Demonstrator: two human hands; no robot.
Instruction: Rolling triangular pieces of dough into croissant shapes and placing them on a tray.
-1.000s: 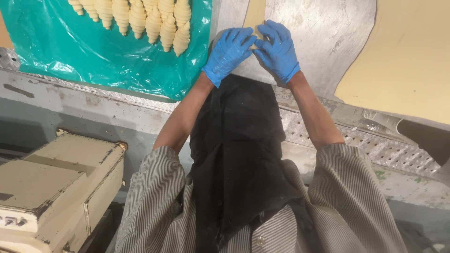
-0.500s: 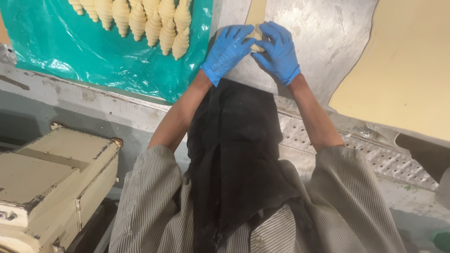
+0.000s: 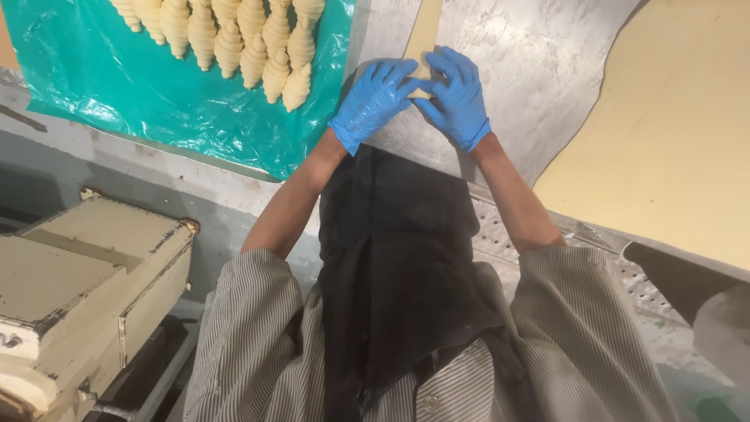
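Note:
Both my hands wear blue gloves and rest side by side on a metal table (image 3: 539, 70). A narrow strip of pale dough (image 3: 424, 35) runs away from me on that table. My left hand (image 3: 373, 100) and my right hand (image 3: 457, 98) press on the strip's near end, fingertips meeting over it. The dough under the fingers is mostly hidden. Left of my hands, several shaped raw croissants (image 3: 250, 39) lie in rows on a teal plastic sheet (image 3: 148, 94).
A large flat sheet of rolled dough (image 3: 680, 133) covers the table to the right. A worn cream-coloured metal machine (image 3: 86, 289) stands at lower left, below the table edge. My black apron and striped sleeves fill the foreground.
My hands have stayed on the near end of the dough strip, fingers shifting slightly over it. The view has drifted a little.

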